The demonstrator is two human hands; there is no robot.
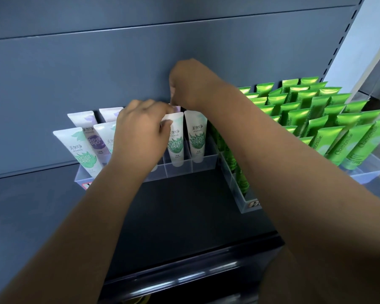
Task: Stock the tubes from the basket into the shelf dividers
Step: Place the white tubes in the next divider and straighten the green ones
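Both arms are reaching up and forward over the dark shelf board (184,211) toward its back edge, forearms converging. My left hand (141,137) is knuckles-up, wrist low, fingers curled. Thumb and forefinger close on the top left corner of a white plastic tube with a green leaf print (176,145). That tube stands cap-down, second from the right end in the front row of the clear plastic divider tray (204,164).

My right hand (191,84) is higher, wrist bent, fingers bunched and pointing straight down. The tips pinch the crimped top of a pale lilac-topped tube (177,109) in the row behind. Only a sliver of it shows between my hands, so which slot it sits in I can't tell.

Just beside, at the right end of the front row, a second white leaf-print tube (195,137) stands upright. Out at the tray's left end a third leaf-print tube (81,150) leans left, with a purple-print white tube (97,143) behind it.

The tray sits against the grey metal back panel (97,73). At the shelf's right side, under my right forearm, a larger clear divider bin (237,189) is packed with bright green Chamomile tubes (329,137), all tilted rightward.
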